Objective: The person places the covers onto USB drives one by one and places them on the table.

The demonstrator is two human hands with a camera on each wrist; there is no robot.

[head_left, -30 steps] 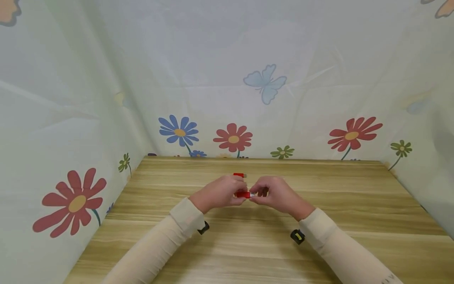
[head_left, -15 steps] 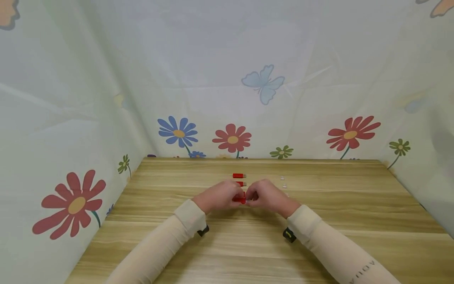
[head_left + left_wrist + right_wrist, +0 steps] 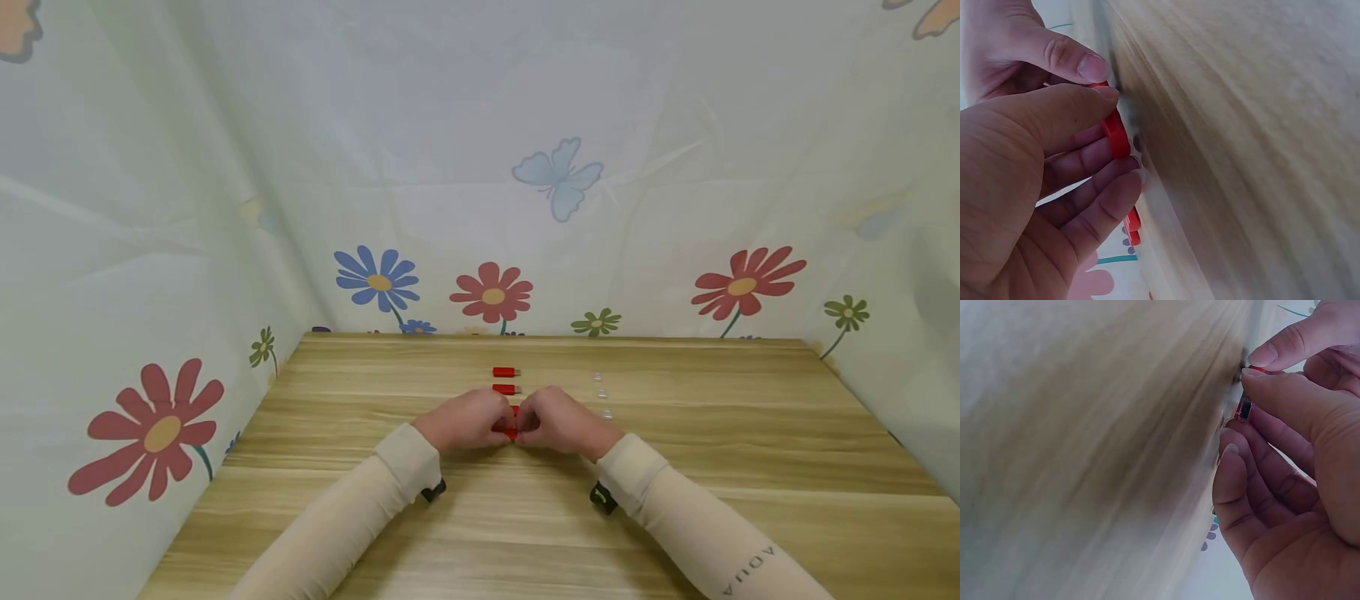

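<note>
My left hand grips a red USB flash drive low over the wooden table, thumb on its near side. Facing it, my right hand pinches the drive's right end between thumb and fingers, which hide that end. In both wrist views the two thumb tips nearly meet over it. Just beyond lies another red flash drive, partly covered by the fingers; its metal plug shows in the right wrist view. Farther back are two more red flash drives, the nearer and the farther, plugs pointing right.
Right of the drives, small clear caps form a column: a far one, a middle one and a near one. Flower-printed sheeting encloses the table at the back and sides.
Both hands have moved toward me, still together at a red flash drive. More of the drives behind and the clear caps on the right have come into view.
</note>
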